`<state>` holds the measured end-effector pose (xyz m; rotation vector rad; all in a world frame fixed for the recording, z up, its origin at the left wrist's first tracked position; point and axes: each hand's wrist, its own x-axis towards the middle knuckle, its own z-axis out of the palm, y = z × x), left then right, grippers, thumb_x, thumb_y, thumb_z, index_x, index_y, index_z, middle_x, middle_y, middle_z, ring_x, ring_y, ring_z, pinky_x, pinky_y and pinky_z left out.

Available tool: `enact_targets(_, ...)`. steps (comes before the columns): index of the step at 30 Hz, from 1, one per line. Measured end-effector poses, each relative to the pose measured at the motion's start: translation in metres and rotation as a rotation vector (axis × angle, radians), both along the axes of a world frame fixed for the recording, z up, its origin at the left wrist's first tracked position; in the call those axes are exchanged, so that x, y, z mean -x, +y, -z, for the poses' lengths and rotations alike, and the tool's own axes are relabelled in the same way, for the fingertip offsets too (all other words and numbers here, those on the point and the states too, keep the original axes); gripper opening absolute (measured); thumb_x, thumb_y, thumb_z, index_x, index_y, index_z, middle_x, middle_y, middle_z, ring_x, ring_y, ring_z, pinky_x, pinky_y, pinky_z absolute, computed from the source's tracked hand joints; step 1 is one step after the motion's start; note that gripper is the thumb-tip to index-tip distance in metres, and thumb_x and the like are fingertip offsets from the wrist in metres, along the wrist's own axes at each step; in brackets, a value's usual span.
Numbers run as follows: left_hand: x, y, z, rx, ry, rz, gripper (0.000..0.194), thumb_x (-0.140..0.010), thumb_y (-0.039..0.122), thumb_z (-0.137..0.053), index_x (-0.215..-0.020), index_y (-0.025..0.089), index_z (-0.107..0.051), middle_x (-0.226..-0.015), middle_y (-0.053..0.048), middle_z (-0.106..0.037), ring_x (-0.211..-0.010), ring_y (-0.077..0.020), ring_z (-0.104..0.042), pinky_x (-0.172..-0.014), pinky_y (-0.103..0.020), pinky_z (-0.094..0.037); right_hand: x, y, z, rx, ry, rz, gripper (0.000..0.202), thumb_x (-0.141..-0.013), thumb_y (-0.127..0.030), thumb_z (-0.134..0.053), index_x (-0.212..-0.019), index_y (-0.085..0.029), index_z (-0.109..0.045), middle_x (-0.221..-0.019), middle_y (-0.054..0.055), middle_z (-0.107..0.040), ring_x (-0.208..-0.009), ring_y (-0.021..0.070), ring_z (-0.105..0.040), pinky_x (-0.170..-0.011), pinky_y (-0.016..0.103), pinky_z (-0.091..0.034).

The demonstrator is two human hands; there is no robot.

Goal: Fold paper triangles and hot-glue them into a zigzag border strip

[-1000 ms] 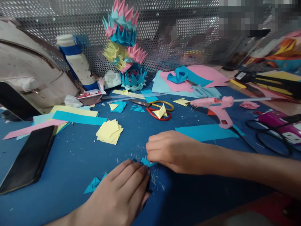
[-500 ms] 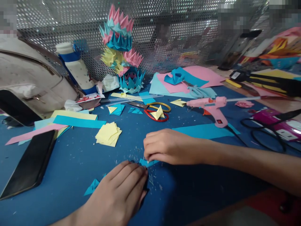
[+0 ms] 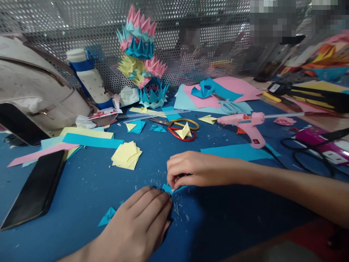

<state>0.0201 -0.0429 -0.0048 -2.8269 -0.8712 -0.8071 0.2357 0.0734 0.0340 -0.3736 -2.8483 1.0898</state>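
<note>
A small blue folded paper piece point(image 3: 167, 189) is on the blue table, mostly hidden between my hands. My left hand point(image 3: 144, 218) rests palm down with its fingers together, the fingertips gripping the near side of that piece. From the right, my right hand point(image 3: 188, 169) closes in a pinch on the top of it, with thumb and index finger bent down to the paper. A spot of white shows under the pinch. Just left of my left hand lies another blue folded paper point(image 3: 107, 217), partly covered by the hand. A stack of yellow paper squares point(image 3: 127, 155) lies beyond.
Scissors point(image 3: 181, 129) with a yellow folded piece on them lie behind my right hand. A pink glue gun point(image 3: 245, 125) with a cord stands at right. Phones point(image 3: 38, 189), a white bag point(image 3: 32, 87), a bottle point(image 3: 91, 80) and a spiky paper tower point(image 3: 141, 54) stand around.
My right hand has lifted slightly and its thumb has shifted, opening a small gap between thumb and fingers. The left hand stays in place.
</note>
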Motion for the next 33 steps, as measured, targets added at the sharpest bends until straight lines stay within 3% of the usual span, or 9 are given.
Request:
enact_targets(5,-0.001,-0.001,0.001,-0.003,-0.002,-0.006,0.027,-0.101,0.014,-0.047,-0.110,0.007,-0.071,-0.106,-0.010,-0.076,-0.095,-0.0241,-0.071,-0.086,-0.040,-0.062,0.001,-0.006,0.003,-0.182,0.023,-0.062,0.013,-0.096,-0.014,-0.057,-0.089,-0.013,-0.067,-0.090,0.006,-0.065,-0.088,0.0159,-0.056,-0.083,0.025,-0.042)
enact_targets(10,-0.001,-0.002,0.002,0.006,-0.001,0.001,0.025,-0.099,0.013,-0.048,-0.110,0.006,-0.071,-0.107,-0.010,-0.075,-0.095,-0.0249,-0.071,-0.085,-0.042,-0.062,0.000,-0.011,0.003,-0.337,0.012,-0.078,0.017,-0.098,-0.017,-0.054,-0.089,-0.012,-0.067,-0.089,0.007,-0.064,-0.085,0.0173,-0.053,-0.077,0.026,-0.042)
enact_targets(18,0.000,0.000,0.001,0.001,0.003,0.011,0.026,-0.100,0.013,-0.048,-0.110,0.006,-0.070,-0.104,-0.009,-0.075,-0.094,-0.0242,-0.069,-0.086,-0.041,-0.061,0.000,-0.006,0.004,-0.274,0.077,-0.096,0.016,-0.100,-0.017,-0.052,-0.092,-0.012,-0.066,-0.094,0.008,-0.065,-0.088,0.0169,-0.055,-0.084,0.026,-0.042)
enact_targets(27,-0.001,-0.001,0.000,-0.025,0.002,0.010,0.025,-0.099,0.013,-0.048,-0.108,0.005,-0.070,-0.100,-0.010,-0.075,-0.091,-0.0247,-0.069,-0.085,-0.041,-0.061,0.003,-0.017,0.007,-0.469,0.015,-0.078,0.022,-0.100,-0.016,-0.049,-0.084,-0.014,-0.064,-0.087,0.005,-0.061,-0.079,0.0164,-0.048,-0.070,0.027,-0.040)
enact_targets(33,-0.002,-0.001,-0.001,-0.001,0.003,0.024,0.024,-0.098,0.011,-0.049,-0.109,0.005,-0.070,-0.102,-0.011,-0.075,-0.093,-0.0252,-0.068,-0.084,-0.041,-0.061,-0.001,-0.009,-0.001,-0.393,0.031,-0.130,0.016,-0.100,-0.019,-0.052,-0.095,-0.013,-0.067,-0.095,0.007,-0.065,-0.089,0.0163,-0.054,-0.078,0.026,-0.042)
